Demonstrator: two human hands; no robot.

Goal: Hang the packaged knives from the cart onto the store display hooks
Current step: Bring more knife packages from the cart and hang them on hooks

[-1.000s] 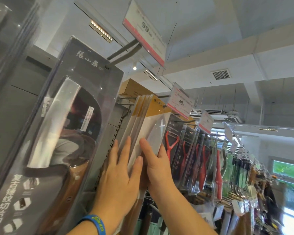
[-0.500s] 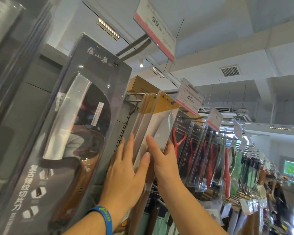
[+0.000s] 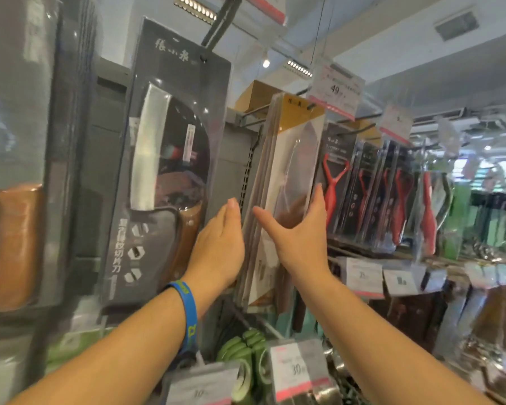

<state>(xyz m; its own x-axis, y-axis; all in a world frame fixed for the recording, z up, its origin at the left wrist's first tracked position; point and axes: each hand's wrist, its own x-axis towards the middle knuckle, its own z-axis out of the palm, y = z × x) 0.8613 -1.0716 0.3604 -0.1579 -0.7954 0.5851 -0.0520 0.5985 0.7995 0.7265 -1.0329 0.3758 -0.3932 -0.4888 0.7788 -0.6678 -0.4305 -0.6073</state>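
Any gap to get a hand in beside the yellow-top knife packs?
Yes: left side, between the grey cleaver pack and the yellow-top packs, where the left hand sits. Right side is crowded by red peeler packs.

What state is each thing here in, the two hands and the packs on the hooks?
Yellow-topped knife packs: hanging stacked on one hook.
Left hand: open, fingers straight, beside the stack's left edge.
Right hand: open, spread across the front pack.
Grey cleaver pack: hanging on its hook.
Red peeler packs: hanging in a row.
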